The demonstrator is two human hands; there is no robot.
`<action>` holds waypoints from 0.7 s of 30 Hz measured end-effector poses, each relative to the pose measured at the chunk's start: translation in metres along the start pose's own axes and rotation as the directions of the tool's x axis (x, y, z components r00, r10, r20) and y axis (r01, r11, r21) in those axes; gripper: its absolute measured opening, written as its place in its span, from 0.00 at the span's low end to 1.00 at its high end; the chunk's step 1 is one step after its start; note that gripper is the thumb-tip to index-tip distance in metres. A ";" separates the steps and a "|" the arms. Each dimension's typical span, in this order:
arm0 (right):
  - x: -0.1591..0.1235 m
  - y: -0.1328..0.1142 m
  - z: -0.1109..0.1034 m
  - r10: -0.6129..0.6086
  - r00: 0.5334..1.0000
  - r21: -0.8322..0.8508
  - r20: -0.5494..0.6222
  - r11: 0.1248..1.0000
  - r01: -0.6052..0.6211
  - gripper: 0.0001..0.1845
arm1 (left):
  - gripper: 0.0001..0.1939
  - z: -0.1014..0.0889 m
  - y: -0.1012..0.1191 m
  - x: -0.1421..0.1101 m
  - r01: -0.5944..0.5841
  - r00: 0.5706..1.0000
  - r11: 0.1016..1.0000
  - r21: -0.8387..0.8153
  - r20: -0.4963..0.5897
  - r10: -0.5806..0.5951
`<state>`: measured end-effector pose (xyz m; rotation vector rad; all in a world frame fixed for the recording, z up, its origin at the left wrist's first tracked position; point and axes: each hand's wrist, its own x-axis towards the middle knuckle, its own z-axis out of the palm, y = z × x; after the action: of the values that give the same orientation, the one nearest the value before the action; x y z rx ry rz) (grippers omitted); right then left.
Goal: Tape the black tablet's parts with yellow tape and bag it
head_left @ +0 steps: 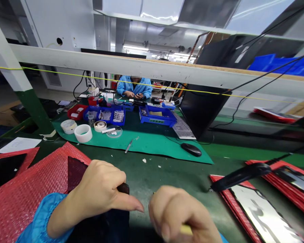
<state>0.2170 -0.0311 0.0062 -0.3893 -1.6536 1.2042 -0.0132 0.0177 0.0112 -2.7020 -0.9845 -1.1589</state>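
Observation:
My left hand (98, 189) is closed over the edge of a dark flat panel (116, 222), thumb stretched toward the right. Much of that panel lies in shadow at the bottom edge, so its kind does not show. Just across from the thumb is my right hand (179, 212), a little blurred, with its fingers curled round a thin yellow object (186, 230). Only a short bit of yellow shows in the palm; the rest is hidden by the fingers. A red bubble-wrap bag (35, 179) lies beside my left wrist.
A black electric screwdriver (240, 175) hangs at right above panels on red bags (233, 206). On the green mat (152, 145) are tweezers (128, 146), a mouse (191, 149), tape rolls (83, 133) and blue bins (157, 118). A co-worker (134, 89) sits opposite, beyond a shelf beam (142, 69).

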 end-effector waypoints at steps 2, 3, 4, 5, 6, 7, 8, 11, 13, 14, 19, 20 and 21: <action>0.012 -0.002 -0.003 -0.014 0.996 -0.058 -0.083 0.998 0.009 0.10 | 0.41 0.000 0.000 0.000 0.003 1.000 1.000 0.014 0.011 -0.004; 0.017 -0.002 -0.005 -0.009 0.994 -0.093 -0.109 0.996 -0.001 0.11 | 0.41 0.000 0.000 0.000 0.005 1.000 1.000 0.017 0.012 -0.006; 0.022 -0.001 -0.008 0.000 0.993 -0.124 -0.121 0.992 -0.016 0.12 | 0.41 -0.001 0.000 0.000 0.007 1.000 1.000 0.018 0.012 -0.007; 0.025 0.000 -0.010 0.011 0.992 -0.150 -0.127 0.988 -0.031 0.13 | 0.41 -0.001 0.001 0.001 0.008 1.000 1.000 0.021 0.010 -0.009; 0.027 0.002 -0.011 0.025 0.992 -0.173 -0.124 0.984 -0.046 0.13 | 0.41 -0.001 0.001 0.001 0.009 1.000 1.000 0.023 0.010 -0.009; 0.028 0.003 -0.012 0.034 0.993 -0.194 -0.116 0.979 -0.056 0.14 | 0.41 0.000 0.001 0.001 0.009 1.000 1.000 0.025 0.010 -0.009; 0.028 0.005 -0.012 0.037 0.994 -0.213 -0.103 0.975 -0.058 0.14 | 0.41 0.000 0.001 0.001 0.008 1.000 1.000 0.024 0.012 -0.009; 0.028 0.011 -0.009 0.021 0.999 -0.275 -0.043 0.961 -0.032 0.16 | 0.41 0.002 0.000 -0.001 0.022 0.999 1.000 0.011 0.028 -0.023; 0.026 0.015 -0.005 0.031 0.998 -0.289 -0.058 0.956 -0.046 0.17 | 0.40 0.004 -0.001 -0.003 0.034 0.999 0.999 0.007 0.039 -0.034; 0.025 0.017 -0.003 0.048 0.995 -0.277 -0.087 0.958 -0.070 0.18 | 0.40 0.004 -0.002 -0.004 0.037 0.998 0.999 0.005 0.044 -0.037; 0.022 0.022 0.003 0.121 0.977 -0.247 -0.173 0.955 -0.162 0.13 | 0.41 0.007 -0.003 -0.006 0.040 0.997 0.999 0.020 0.065 -0.041; 0.023 0.021 0.003 0.111 0.981 -0.280 -0.157 0.948 -0.152 0.12 | 0.41 0.008 -0.004 -0.006 0.038 0.997 0.999 0.028 0.068 -0.040; 0.024 0.020 0.003 0.096 0.986 -0.314 -0.135 0.940 -0.135 0.10 | 0.41 0.008 -0.004 -0.006 0.036 0.997 0.999 0.035 0.072 -0.039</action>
<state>0.1980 -0.0067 0.0016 -0.7577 -1.7453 0.9728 -0.0130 0.0196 0.0010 -2.7289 -1.0585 -1.0468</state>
